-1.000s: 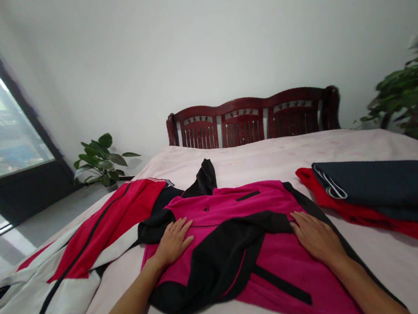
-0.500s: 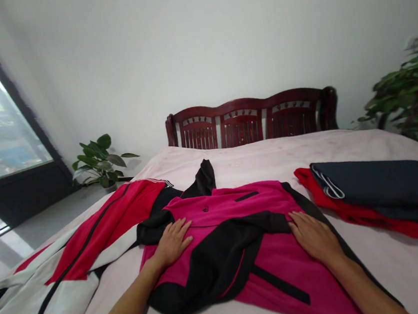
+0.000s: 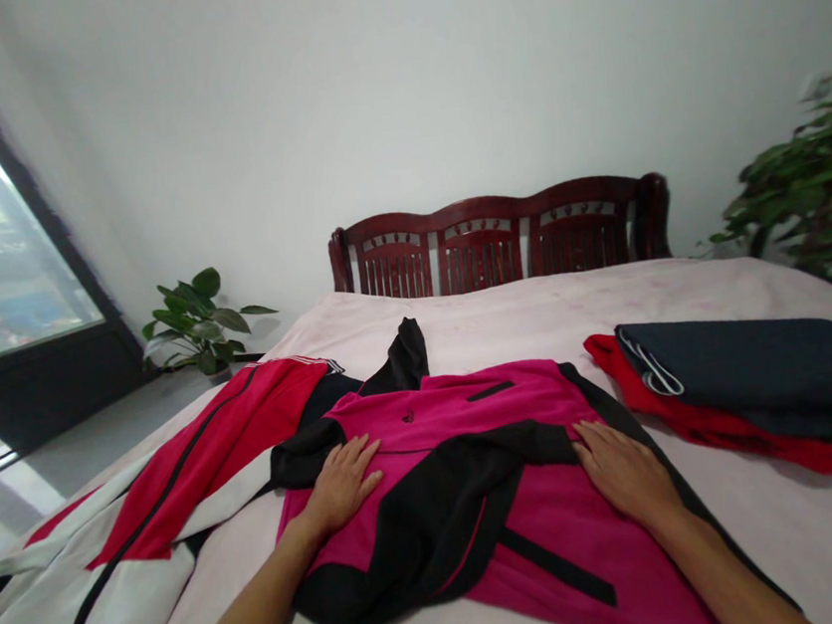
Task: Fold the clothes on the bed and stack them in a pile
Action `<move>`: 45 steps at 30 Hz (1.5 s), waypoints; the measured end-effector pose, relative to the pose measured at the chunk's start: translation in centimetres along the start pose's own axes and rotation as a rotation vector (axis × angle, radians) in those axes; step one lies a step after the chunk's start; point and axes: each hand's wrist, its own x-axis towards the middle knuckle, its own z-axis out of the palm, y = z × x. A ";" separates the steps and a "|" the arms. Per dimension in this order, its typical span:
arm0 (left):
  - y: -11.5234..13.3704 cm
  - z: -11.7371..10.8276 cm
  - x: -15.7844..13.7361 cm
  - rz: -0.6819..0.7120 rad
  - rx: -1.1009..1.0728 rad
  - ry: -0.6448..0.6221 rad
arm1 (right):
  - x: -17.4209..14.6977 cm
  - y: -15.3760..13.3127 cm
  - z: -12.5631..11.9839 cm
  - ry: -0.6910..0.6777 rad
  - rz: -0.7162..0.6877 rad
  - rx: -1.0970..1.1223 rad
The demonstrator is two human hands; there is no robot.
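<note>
A magenta jacket (image 3: 501, 397) with black sleeves lies spread on the bed, its collar end toward the left. One black sleeve (image 3: 440, 520) is folded across its front; the other sleeve reaches away toward the headboard. My left hand (image 3: 341, 481) rests flat on the jacket's left part, fingers outstretched beside the black collar. My right hand (image 3: 623, 469) lies flat on the jacket's right part, its fingertips at the cuff of the folded sleeve. Neither hand grips the cloth.
To the left lies a red and white zip jacket (image 3: 199, 457), partly under the magenta one. Folded dark clothes (image 3: 759, 363) sit on red cloth (image 3: 800, 454) at the right. A wooden headboard (image 3: 479, 245) stands behind the pink sheet (image 3: 536, 313). Potted plants (image 3: 198, 317) flank the bed.
</note>
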 end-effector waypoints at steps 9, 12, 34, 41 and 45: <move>0.0 -0.2 0.0 -0.002 -0.007 -0.020 | 0.0 0.0 0.0 0.000 0.002 -0.040; 0.1 -0.5 0.1 0.001 0.005 -0.032 | 0.0 0.1 0.2 -0.009 0.001 -0.037; 0.3 -0.8 0.2 -0.021 -0.036 -0.050 | -0.1 0.0 0.0 -0.009 -0.003 0.009; 0.6 -1.1 0.3 -0.049 -0.076 -0.073 | 0.0 -0.3 -0.5 -0.056 0.025 0.021; 0.5 -2.1 0.2 -0.079 -0.223 -0.106 | 0.3 0.0 -0.8 -0.153 0.073 0.111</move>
